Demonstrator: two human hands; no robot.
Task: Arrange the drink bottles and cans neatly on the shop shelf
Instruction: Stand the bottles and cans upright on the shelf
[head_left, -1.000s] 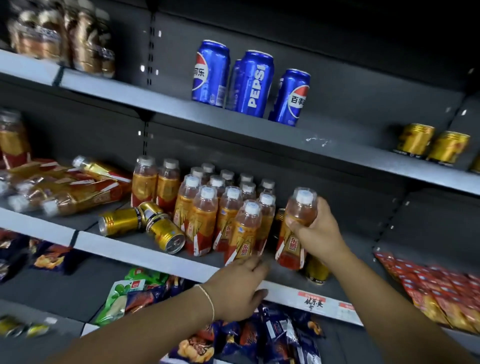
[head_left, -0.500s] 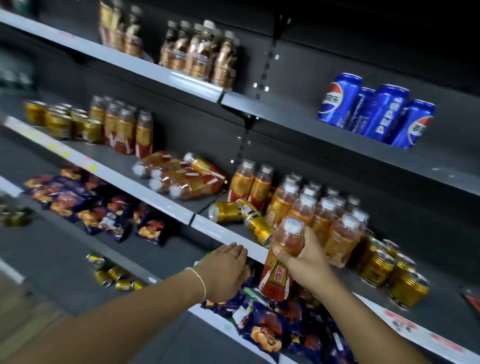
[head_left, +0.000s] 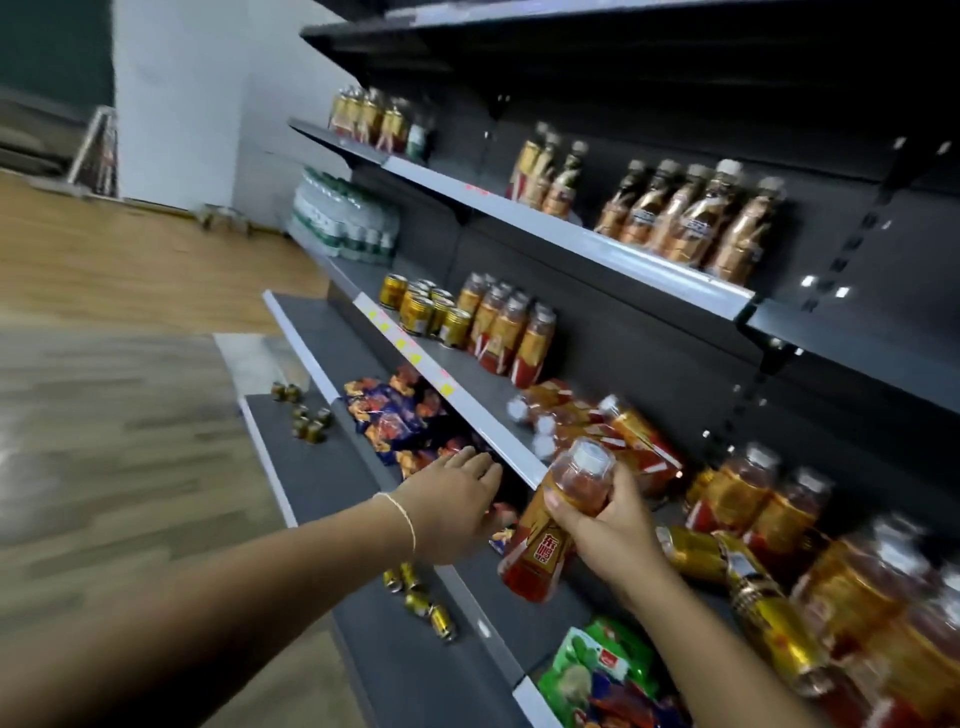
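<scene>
Blue-and-orange snack packets (head_left: 395, 415) heaped just beyond the left hand (head_left: 457, 499). Green snack bag (head_left: 587, 670) below the right hand (head_left: 608, 519). Wooden floor (head_left: 130, 270) far left, white wall (head_left: 176, 104) behind.

- orange bottle (head_left: 540, 545) at 5 o'clock: two Chinese characters in a red box on the gold label, looks like 东鹏
- yellow shelf tags (head_left: 409, 347) towards 9 o'clock: way too blurry to read

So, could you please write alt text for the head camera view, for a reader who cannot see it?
The right hand grips an orange drink bottle before a shop shelf of drinks; the open left hand hovers near snack packets.
</scene>
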